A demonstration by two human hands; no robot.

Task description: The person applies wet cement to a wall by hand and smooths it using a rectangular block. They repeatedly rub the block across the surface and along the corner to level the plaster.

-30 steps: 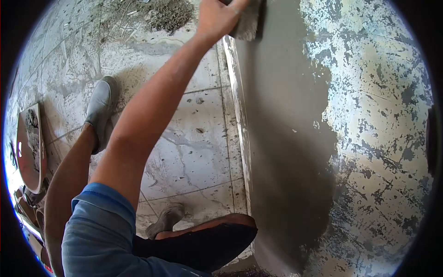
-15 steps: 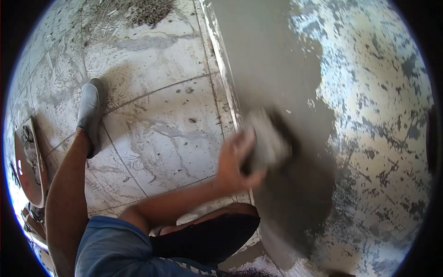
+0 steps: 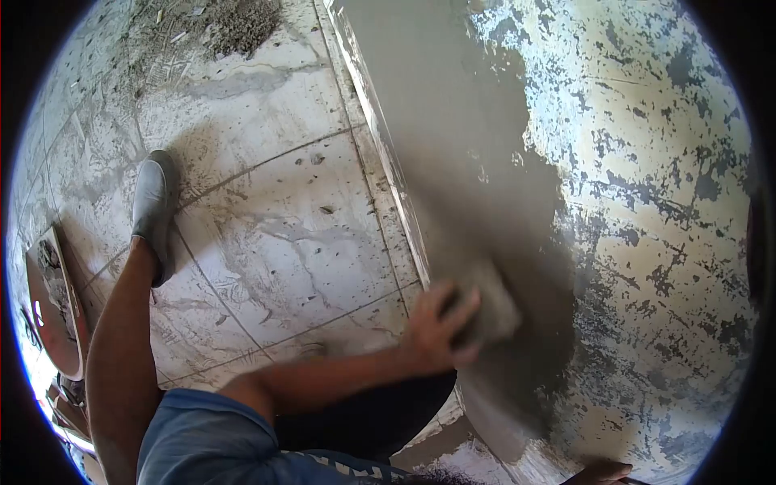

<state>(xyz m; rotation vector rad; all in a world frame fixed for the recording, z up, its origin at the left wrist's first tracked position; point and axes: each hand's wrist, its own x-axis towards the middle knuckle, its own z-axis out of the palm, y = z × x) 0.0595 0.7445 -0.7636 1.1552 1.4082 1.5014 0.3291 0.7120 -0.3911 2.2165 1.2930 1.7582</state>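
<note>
My left hand [image 3: 440, 327] is wrapped round a grey rectangular block [image 3: 495, 311], which looks like a plasterer's float or sponge and is blurred by motion. The block is against a strip of smooth, wet grey plaster [image 3: 453, 105] along the lower wall. At the bottom edge of the head view, only part of my right hand [image 3: 600, 473] shows. Its fingers are bent near a thin dark thing, mostly cut off by the frame.
Patchy, scraped wall [image 3: 647, 226] lies right of the plaster. Dirty white floor tiles [image 3: 323, 234] spread to the left. A pile of debris [image 3: 242, 28] lies at the top. My shoe [image 3: 155, 194] stands on the tiles, near a round pan [image 3: 52, 307] with mortar in it.
My left hand and the block have moved down along the plaster strip. Part of my right hand has come into view at the bottom edge. The view has shifted slightly.
</note>
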